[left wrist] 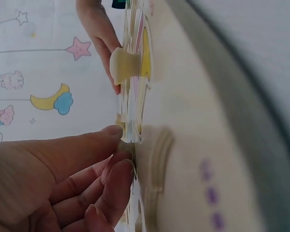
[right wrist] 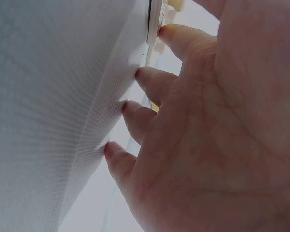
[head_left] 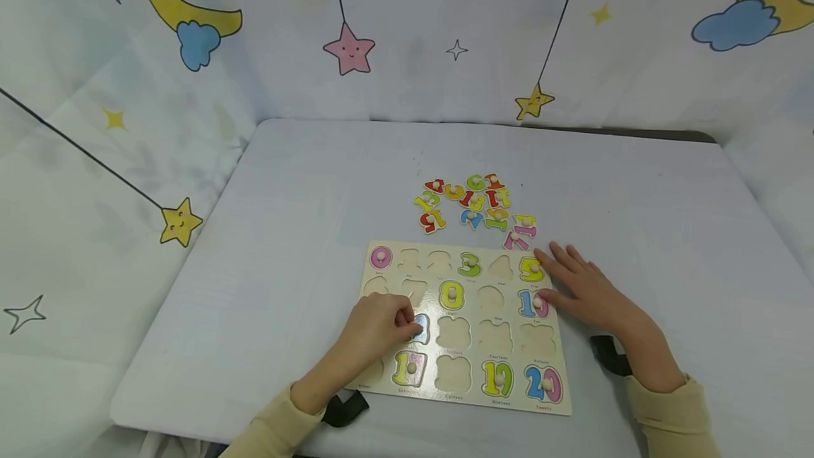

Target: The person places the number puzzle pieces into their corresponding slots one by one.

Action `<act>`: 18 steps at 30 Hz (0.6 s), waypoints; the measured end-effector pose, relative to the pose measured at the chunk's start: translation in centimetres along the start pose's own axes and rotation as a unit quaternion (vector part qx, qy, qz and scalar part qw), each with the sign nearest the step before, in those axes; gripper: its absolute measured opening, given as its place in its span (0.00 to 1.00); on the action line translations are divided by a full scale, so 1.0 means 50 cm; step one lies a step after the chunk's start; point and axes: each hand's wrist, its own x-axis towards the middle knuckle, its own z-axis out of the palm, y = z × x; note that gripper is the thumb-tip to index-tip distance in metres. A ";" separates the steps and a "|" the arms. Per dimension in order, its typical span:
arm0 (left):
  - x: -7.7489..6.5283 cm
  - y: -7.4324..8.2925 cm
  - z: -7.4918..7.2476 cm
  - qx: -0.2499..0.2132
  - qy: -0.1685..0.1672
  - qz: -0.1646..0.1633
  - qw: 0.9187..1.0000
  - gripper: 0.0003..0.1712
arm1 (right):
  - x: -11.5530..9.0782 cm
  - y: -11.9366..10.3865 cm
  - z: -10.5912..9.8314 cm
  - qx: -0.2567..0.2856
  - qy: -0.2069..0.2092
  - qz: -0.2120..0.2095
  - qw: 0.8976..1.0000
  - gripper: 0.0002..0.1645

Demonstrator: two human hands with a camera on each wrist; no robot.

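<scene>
A wooden number puzzle board lies on the table, with some pieces such as the pink 0 and the 20 in their recesses. My left hand is over the board's left part and pinches the knob of a blue number piece between thumb and fingers; the hand hides part of that piece. In the left wrist view the thumb and fingertips meet low at the board surface. With fingers spread, my right hand rests at the board's upper right edge, thumb near the 10 piece.
Beyond the board lies a loose cluster of number pieces, among them a red-and-orange 15 and a pink one close to the board's top edge. A white cloth covers the table. Patterned fabric hangs behind it.
</scene>
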 end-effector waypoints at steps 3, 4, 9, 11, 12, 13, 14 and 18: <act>0.001 0.001 -0.001 -0.001 0.000 0.006 1.000 0.14 | 0.001 0.001 0.001 -0.001 0.000 0.000 1.000 0.46; 0.001 0.002 -0.001 0.001 0.000 0.009 1.000 0.14 | 0.001 0.001 0.000 -0.002 0.000 0.000 1.000 0.46; 0.003 0.007 -0.001 0.013 -0.001 0.015 1.000 0.14 | -0.001 0.002 0.001 -0.002 0.007 -0.003 1.000 0.46; 0.003 0.009 -0.002 0.018 -0.004 0.015 1.000 0.13 | -0.002 0.002 0.002 -0.001 0.012 -0.005 1.000 0.46; 0.003 0.010 -0.003 0.020 -0.005 0.015 1.000 0.12 | -0.002 0.001 0.002 0.002 0.012 -0.005 1.000 0.46; 0.003 0.010 -0.005 0.021 -0.009 0.015 1.000 0.11 | -0.002 0.001 0.002 0.004 0.012 -0.006 1.000 0.46; 0.002 0.011 -0.008 0.023 -0.013 0.015 1.000 0.10 | -0.002 0.001 0.002 0.005 0.012 -0.007 1.000 0.46; 0.007 0.015 -0.031 0.015 -0.034 0.026 0.999 0.06 | -0.002 0.001 0.001 0.007 0.005 -0.004 1.000 0.46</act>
